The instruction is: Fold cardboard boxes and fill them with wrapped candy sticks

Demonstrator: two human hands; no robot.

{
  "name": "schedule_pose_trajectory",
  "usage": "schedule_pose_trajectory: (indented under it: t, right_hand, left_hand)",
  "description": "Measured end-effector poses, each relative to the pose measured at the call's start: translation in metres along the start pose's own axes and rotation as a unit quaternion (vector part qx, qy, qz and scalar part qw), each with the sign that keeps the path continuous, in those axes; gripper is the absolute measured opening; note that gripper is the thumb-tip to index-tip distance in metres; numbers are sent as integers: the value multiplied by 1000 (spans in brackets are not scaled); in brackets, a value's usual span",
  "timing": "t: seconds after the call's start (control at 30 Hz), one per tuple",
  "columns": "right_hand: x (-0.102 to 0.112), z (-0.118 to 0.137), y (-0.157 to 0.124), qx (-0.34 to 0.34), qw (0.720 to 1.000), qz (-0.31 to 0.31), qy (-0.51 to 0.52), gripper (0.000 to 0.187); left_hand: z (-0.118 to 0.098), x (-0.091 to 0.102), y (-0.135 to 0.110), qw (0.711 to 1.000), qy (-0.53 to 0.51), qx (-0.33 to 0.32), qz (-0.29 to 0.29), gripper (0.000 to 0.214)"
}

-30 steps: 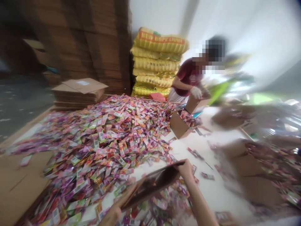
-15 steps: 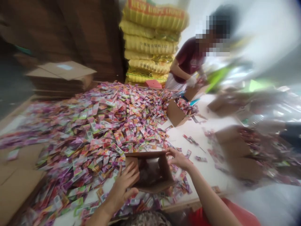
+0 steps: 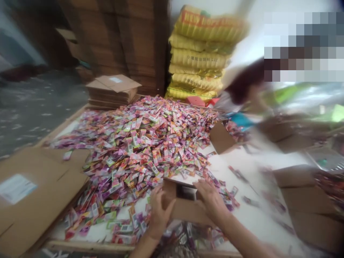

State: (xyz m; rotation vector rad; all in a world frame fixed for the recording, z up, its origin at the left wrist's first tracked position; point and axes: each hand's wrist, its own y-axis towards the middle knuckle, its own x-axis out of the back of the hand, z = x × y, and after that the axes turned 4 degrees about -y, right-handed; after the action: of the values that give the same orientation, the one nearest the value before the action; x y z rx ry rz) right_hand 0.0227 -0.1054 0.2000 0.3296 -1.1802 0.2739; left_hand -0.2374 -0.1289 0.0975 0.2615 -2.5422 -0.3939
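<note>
Now left hand, right hand clasp box.

Grey concrete floor at left, speckled w/ pale bits. Tall stacks of flattened brown cardboard along back. Yellow woven sacks piled beside them, against a white wall. Low pile of flat cartons by the far edge of the table. Light soft, daylight-like; right side heavily blurred.
</note>
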Motion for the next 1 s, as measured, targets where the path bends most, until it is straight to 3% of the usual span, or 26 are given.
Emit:
schedule_pose_trajectory:
  t: [0.1,0.23,0.33,0.43,0.53,0.63,0.7,0.9,1.0]
  right_hand:
    - [-27,23,-33,28,994,-84,-68,52]
    - [-36,24,-50,32,991,-103,-79,50]
    - [-24,4,-41,-5,995,-56,-85,51]
    - [-15,-12,-28,-86,986,42,-138,35]
    - [-15,-2,-26,-64,986,38,-147,36]
    - [-20,20,-37,-27,990,-2,-138,66]
    - [-23,27,-46,-27,988,1,-150,74]
    - [-25,19,-55,-5,988,-16,-152,62]
    - [-20,17,-36,-43,987,1,-155,34]
  left_hand:
    - [5,7,-5,996,72,28,-44,47]
    - [5,12,-7,997,44,59,10,53]
    - [3,11,-5,985,-42,137,96,70]
    - [3,5,-2,963,-98,190,164,70]
    - [8,0,-2,970,-84,154,171,66]
    - [12,0,-4,970,-88,140,178,71]
    - [12,1,-5,968,-91,141,186,72]
    - [6,4,0,963,-101,156,195,73]
    - [7,4,2,959,-88,160,214,70]
